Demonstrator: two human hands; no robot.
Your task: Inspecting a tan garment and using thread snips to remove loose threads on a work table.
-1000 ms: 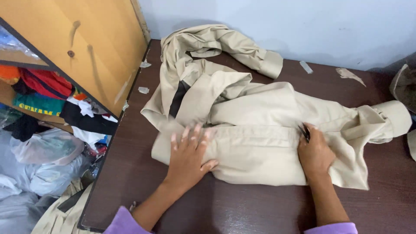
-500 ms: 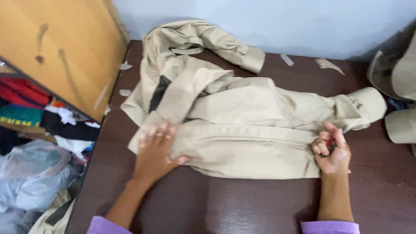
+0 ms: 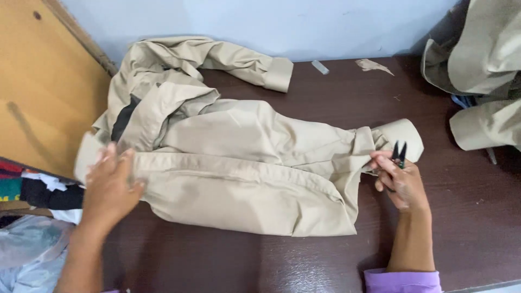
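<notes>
A beige shirt lies folded lengthwise across the dark brown table, collar at the left and one sleeve stretched toward the back. My left hand rests flat, fingers spread, on the shirt's left end. My right hand sits at the shirt's right end beside a cuff. It holds a small dark thread snip, its blades pointing up, while the fingers pinch the cloth's edge.
More beige garments are piled at the table's right rear. A wooden board leans at the left, with coloured clothes and plastic bags below it. Small scraps lie by the blue wall.
My right hand has slid right along the shirt to its cuff end, and the snip now shows in it. My left hand moved to the shirt's left end. The camera view shifted right.
</notes>
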